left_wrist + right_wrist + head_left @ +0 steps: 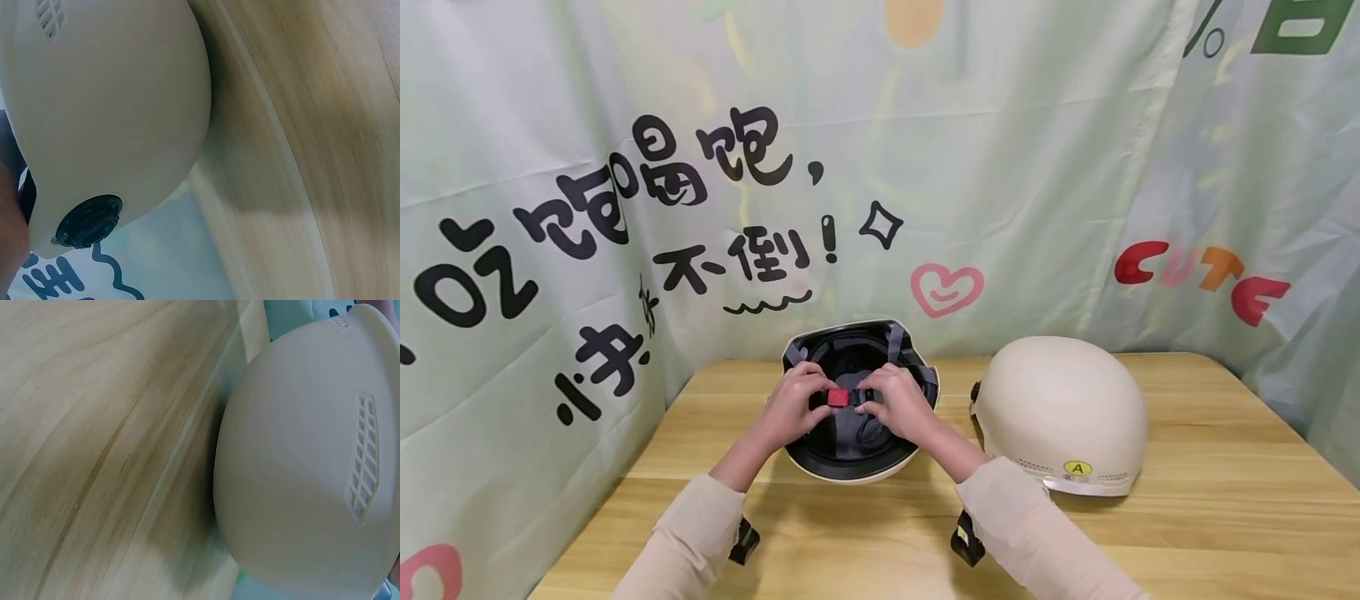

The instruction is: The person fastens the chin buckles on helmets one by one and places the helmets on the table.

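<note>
An upturned cream helmet (859,477) lies on the table with its dark padded inside facing up. Over its opening my left hand (793,406) pinches the red part (838,398) of the chin-strap buckle. Facing it, my right hand (901,403) pinches the black part (860,397) on the other strap. The two parts sit end to end; whether they are locked together I cannot tell. Both wrist views mostly show the outer shell (119,112), with a dark round knob (89,221) at the left and a latticed vent (362,459) at the right.
A second cream helmet (1063,408) stands dome up to the right, with a round yellow "A" sticker (1078,468) near its rim. Beneath both lies a wooden table (857,542). A printed pale green curtain (1015,183) hangs behind it and at the sides.
</note>
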Action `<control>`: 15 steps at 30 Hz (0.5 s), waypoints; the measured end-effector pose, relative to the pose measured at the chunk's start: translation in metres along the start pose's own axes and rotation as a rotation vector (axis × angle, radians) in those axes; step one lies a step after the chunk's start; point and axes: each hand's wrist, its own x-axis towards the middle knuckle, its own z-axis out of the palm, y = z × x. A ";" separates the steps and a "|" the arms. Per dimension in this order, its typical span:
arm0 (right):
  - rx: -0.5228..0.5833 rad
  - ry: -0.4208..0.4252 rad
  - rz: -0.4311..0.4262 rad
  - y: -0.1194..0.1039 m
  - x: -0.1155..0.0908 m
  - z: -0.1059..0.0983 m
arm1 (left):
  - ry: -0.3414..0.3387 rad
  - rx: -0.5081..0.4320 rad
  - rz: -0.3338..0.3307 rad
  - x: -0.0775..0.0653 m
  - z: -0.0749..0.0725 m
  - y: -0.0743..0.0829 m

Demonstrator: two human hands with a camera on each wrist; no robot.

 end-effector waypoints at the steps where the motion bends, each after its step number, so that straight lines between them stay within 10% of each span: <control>1: -0.002 0.004 -0.003 0.000 0.000 0.000 | 0.003 -0.012 -0.009 0.000 0.000 0.000; 15: 0.030 0.000 0.011 -0.006 -0.003 0.001 | 0.016 -0.096 -0.081 -0.003 -0.002 0.003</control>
